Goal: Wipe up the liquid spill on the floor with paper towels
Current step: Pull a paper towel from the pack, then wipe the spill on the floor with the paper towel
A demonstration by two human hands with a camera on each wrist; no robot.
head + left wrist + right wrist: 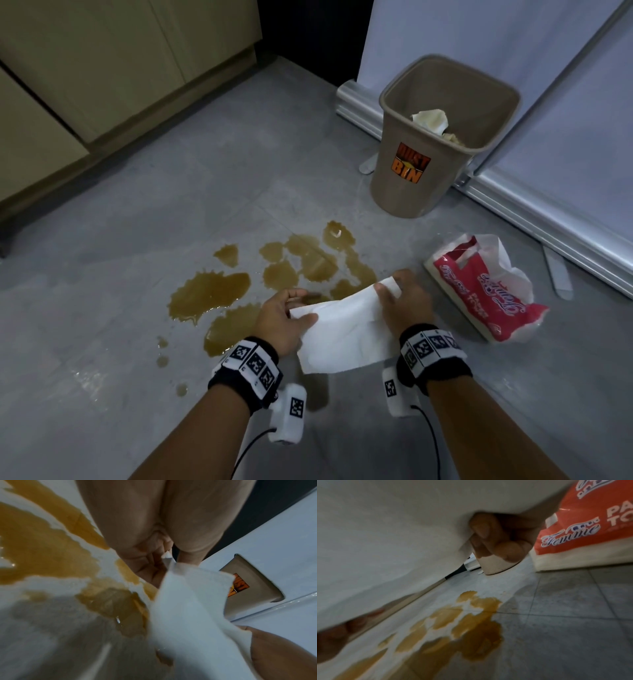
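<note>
A brown liquid spill [212, 293] lies in several puddles on the grey tiled floor [137, 205]. I hold one white paper towel [346, 334] stretched between both hands, just above the near right side of the spill. My left hand [291, 317] pinches its left edge and my right hand [397, 294] pinches its upper right corner. The left wrist view shows the paper towel [188, 608] hanging from my fingers over the spill [42, 550]. In the right wrist view the paper towel [385, 527] fills the top left, above the spill [467, 626].
A red and white pack of paper towels [486, 291] lies open on the floor to the right. A tan dustbin [442, 137] with used towels inside stands beyond the spill. White panels [565, 120] with metal base rails run along the right. Wooden cabinets [102, 68] stand at the back left.
</note>
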